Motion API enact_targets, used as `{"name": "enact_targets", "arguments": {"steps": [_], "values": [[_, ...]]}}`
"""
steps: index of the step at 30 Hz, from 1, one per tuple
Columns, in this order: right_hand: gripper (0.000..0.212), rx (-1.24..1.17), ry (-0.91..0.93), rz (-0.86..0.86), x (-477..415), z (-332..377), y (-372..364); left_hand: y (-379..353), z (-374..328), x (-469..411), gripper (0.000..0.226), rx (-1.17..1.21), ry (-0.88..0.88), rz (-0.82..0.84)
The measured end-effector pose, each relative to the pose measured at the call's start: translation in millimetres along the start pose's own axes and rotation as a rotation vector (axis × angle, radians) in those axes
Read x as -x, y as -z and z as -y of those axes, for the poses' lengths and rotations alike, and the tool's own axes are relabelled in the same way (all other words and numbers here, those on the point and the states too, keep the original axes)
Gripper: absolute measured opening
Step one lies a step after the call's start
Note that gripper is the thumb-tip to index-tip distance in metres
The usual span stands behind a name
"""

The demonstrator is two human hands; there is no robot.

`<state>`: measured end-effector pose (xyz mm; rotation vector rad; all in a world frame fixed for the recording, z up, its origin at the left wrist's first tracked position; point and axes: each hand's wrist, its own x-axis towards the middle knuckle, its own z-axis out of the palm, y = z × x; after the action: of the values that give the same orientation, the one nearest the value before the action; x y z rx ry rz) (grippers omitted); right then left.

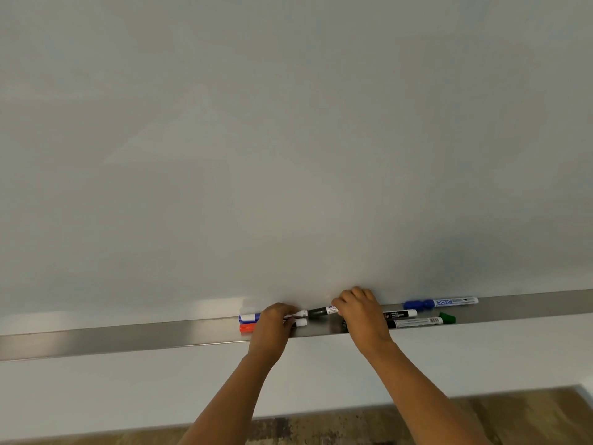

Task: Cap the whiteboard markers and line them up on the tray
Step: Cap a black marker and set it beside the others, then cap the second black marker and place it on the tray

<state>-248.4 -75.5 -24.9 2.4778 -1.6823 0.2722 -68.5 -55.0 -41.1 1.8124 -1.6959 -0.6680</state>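
A long metal tray point(128, 340) runs under the whiteboard. My left hand point(272, 329) rests over two markers at the left, a blue-capped one point(248, 317) and a red-capped one point(246, 328); their white ends point(301, 322) stick out to the right of my fingers. My right hand point(361, 316) grips a marker with a black cap point(318, 312) that points left toward those ends. To the right lie a black-labelled marker point(399, 314), a marker with a green cap point(447, 318), and a blue marker point(439, 303) against the board.
The whiteboard point(288, 139) fills the upper view. Below the tray is a white wall point(96, 396), and a wood-patterned floor point(529, 412) shows at the bottom right.
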Motion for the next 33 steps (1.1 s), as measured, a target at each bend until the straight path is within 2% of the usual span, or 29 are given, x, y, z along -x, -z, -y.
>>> {"name": "enact_targets", "arguments": {"steps": [5,14,17,21,26,33], "values": [[0.040,0.028,0.051,0.062,1.8,5.1,-11.7,-9.8,-7.9,-3.2,0.023,-0.055,-0.088,0.008],[0.038,-0.027,-0.011,-0.006,2.0,4.2,-17.3,-15.5,-10.2,-6.6,0.020,-0.038,-0.100,-0.016],[0.030,-0.178,-0.070,-0.031,2.9,-1.3,-13.5,-17.3,-11.2,-6.8,0.020,-0.026,-0.109,-0.022],[0.014,-0.412,-0.243,-0.027,3.9,-31.8,-2.5,-23.2,-17.3,-7.7,0.019,0.004,-0.128,-0.003],[0.021,-0.371,-0.270,0.087,21.0,-79.7,2.0,-41.9,-30.3,-5.1,0.014,0.019,-0.151,0.051],[0.011,-0.336,-0.210,0.150,42.7,-103.0,1.2,-69.7,-49.8,-4.2,0.022,0.039,-0.122,0.093]]}}
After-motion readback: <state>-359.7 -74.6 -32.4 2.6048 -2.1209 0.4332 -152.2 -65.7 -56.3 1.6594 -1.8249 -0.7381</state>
